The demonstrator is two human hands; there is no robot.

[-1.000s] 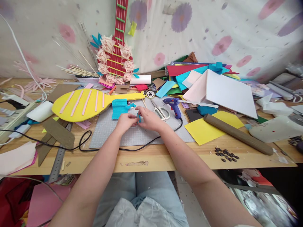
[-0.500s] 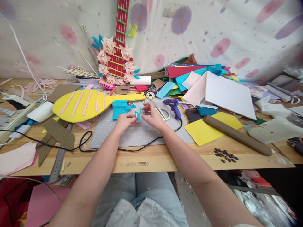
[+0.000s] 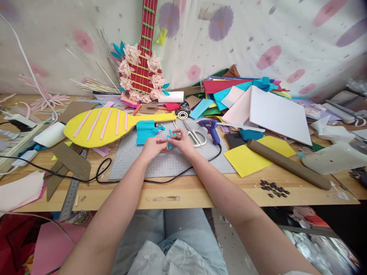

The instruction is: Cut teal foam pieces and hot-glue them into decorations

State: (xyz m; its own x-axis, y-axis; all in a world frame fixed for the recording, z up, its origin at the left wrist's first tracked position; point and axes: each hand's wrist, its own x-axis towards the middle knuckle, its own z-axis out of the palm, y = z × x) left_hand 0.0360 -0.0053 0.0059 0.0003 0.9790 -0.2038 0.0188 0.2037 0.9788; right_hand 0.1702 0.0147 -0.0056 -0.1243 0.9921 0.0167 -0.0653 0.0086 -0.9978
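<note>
Both hands' fingers pinch blue foam piece [image 3: 169,139] over mat [image 3: 160,164]; scissors [image 3: 195,136] just right.

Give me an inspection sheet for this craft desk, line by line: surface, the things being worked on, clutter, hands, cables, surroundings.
Surface: wooden table with a grey cutting mat at its middle.
Job's things: small blue paper piece pinched between both hands above the mat; blue crepe paper just behind.
Clutter: yellow paddle shape, scissors, glue gun, coloured paper pile, cardboard tube, dark seeds, metal ruler.
Hands: left hand and right hand both grip the blue piece.
Cables: black cable loops across the mat's front edge.
Surroundings: flowered cloth backdrop; red cardboard guitar leaning against it.
</note>
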